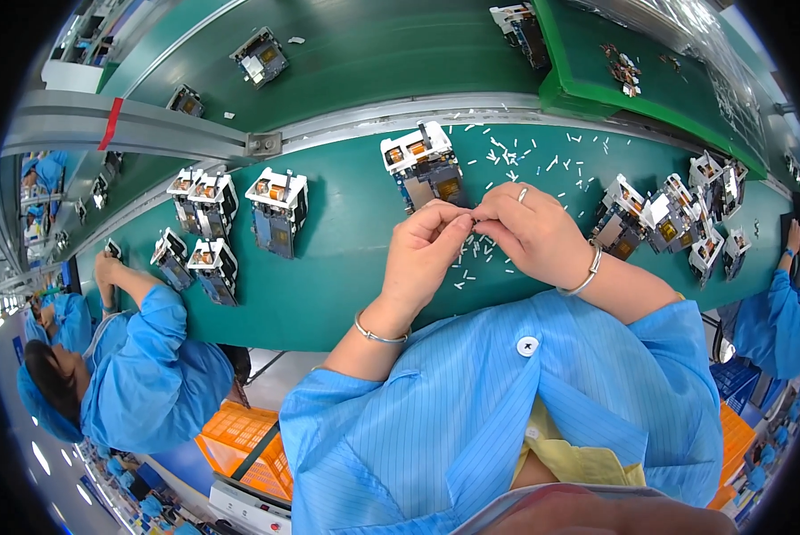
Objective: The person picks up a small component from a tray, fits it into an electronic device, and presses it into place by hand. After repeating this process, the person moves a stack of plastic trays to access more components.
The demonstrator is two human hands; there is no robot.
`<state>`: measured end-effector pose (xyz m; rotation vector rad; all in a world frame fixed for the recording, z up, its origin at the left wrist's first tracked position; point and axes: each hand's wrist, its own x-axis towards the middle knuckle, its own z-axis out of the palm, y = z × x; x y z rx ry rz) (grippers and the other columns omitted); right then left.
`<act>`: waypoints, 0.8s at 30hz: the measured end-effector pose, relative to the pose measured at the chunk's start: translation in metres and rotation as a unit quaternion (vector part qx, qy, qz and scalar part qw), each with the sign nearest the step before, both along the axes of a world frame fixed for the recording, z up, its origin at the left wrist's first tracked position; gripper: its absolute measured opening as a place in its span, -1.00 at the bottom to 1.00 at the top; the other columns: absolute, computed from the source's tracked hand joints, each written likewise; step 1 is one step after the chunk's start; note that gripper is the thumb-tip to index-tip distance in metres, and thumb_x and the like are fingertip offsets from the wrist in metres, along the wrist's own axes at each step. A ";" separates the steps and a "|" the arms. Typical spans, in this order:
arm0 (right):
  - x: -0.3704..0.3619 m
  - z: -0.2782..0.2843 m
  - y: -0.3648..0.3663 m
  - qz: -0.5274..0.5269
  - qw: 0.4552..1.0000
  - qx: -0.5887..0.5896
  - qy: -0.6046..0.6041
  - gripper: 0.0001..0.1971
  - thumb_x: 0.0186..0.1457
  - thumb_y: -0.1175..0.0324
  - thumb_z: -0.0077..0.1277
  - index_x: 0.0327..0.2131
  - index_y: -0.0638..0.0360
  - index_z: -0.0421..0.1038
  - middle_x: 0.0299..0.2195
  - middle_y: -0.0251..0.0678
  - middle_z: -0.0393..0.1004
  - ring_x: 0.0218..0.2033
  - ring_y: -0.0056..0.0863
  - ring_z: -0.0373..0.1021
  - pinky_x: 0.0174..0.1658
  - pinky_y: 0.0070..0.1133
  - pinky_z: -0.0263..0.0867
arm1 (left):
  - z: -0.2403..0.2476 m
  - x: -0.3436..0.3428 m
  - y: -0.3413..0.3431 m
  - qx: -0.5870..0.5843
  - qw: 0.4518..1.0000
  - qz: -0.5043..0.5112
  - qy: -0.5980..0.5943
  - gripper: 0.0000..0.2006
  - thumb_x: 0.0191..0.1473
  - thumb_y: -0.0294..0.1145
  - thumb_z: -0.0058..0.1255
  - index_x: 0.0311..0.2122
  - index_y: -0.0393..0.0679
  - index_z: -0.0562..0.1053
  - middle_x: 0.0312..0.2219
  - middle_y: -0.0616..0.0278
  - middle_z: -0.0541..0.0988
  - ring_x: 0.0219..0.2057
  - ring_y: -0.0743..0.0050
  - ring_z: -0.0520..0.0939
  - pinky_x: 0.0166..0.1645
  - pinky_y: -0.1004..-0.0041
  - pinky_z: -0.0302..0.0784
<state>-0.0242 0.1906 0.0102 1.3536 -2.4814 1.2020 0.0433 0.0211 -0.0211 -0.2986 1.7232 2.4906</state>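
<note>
My left hand (425, 251) and my right hand (535, 236) meet over the green table, thumbs and fingertips pinched together. Between the fingertips is something tiny and dark, too small to make out. Just beyond them stands an electronic module (424, 165) with a white frame on top, copper-coloured coils and a dark circuit board; my fingers cover part of its near end. Around and under my right hand lie many small white strips (507, 159), loose on the table.
Similar modules stand at left (278, 209) and in a cluster at right (676, 218). Beyond a metal rail, a green belt carries another module (260, 58). A green tray (596, 89) holds small metal bits. Co-workers in blue sit at left (150, 374) and right.
</note>
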 end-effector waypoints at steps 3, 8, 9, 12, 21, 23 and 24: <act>-0.003 -0.004 -0.006 0.000 1.000 0.000 0.009 -0.83 -0.07 0.55 0.12 -0.33 0.17 0.43 -0.40 -0.26 0.46 -0.37 -0.31 0.44 -0.33 -0.52 0.37 | 0.000 0.002 -0.004 -0.019 1.000 0.012 -0.013 -0.89 0.15 -0.46 0.02 -0.28 -0.27 0.51 -0.51 0.41 0.49 -0.56 0.82 0.38 -0.50 0.72 0.27; -0.006 -0.007 -0.023 -0.009 0.998 -0.039 -0.047 -0.86 -0.02 0.53 0.06 -0.32 0.20 0.40 -0.40 -0.23 0.42 -0.38 -0.26 0.42 -0.34 -0.46 0.35 | -0.002 0.000 -0.012 0.054 0.998 0.030 -0.033 -0.87 0.17 -0.45 -0.01 -0.29 -0.29 0.50 -0.46 0.32 0.49 -0.58 0.77 0.34 -0.56 0.70 0.19; -0.006 -0.006 -0.025 -0.009 0.996 -0.050 -0.073 -0.85 -0.04 0.56 0.08 -0.32 0.20 0.42 -0.39 -0.24 0.45 -0.37 -0.30 0.44 -0.33 -0.50 0.37 | -0.003 0.000 -0.014 0.086 0.995 0.034 -0.035 -0.87 0.17 -0.45 -0.02 -0.30 -0.29 0.50 -0.46 0.32 0.49 -0.59 0.77 0.34 -0.56 0.70 0.19; -0.015 -0.010 -0.031 -0.022 0.992 -0.057 -0.113 -0.85 -0.05 0.59 0.09 -0.34 0.20 0.44 -0.37 -0.27 0.47 -0.38 -0.34 0.45 -0.31 -0.55 0.38 | 0.000 0.000 -0.017 -0.002 0.999 0.036 -0.034 -0.91 0.10 -0.48 0.06 -0.31 -0.26 0.51 -0.47 0.35 0.50 -0.57 0.73 0.39 -0.51 0.68 0.28; -0.045 -0.021 -0.052 -0.044 0.999 0.015 -0.027 -0.85 -0.15 0.54 0.16 -0.45 0.12 0.43 -0.20 -0.36 0.38 -0.07 -0.30 0.27 0.02 -0.43 0.15 | -0.011 -0.031 -0.046 -0.421 0.899 0.087 0.078 -0.41 -0.13 -0.50 0.12 0.09 -0.14 0.29 0.16 -0.02 0.16 -0.05 0.21 0.42 -0.07 0.37 0.43; -0.045 -0.020 -0.056 -0.045 0.999 0.021 -0.002 -0.87 -0.15 0.51 0.16 -0.46 0.11 0.43 -0.21 -0.36 0.39 -0.09 -0.30 0.27 -0.01 -0.41 0.14 | -0.020 -0.034 -0.046 -0.438 0.888 0.093 0.103 -0.36 -0.16 -0.52 0.15 0.13 -0.02 0.29 0.17 0.13 0.21 -0.29 0.48 0.44 -0.21 0.48 0.45; -0.044 -0.020 -0.058 -0.050 0.998 0.027 0.021 -0.89 -0.16 0.49 0.16 -0.48 0.10 0.44 -0.21 -0.36 0.40 -0.11 -0.31 0.27 -0.03 -0.39 0.12 | -0.021 -0.034 -0.045 -0.437 0.889 0.093 0.102 -0.36 -0.16 -0.52 0.15 0.13 -0.02 0.29 0.17 0.13 0.21 -0.29 0.48 0.44 -0.21 0.48 0.45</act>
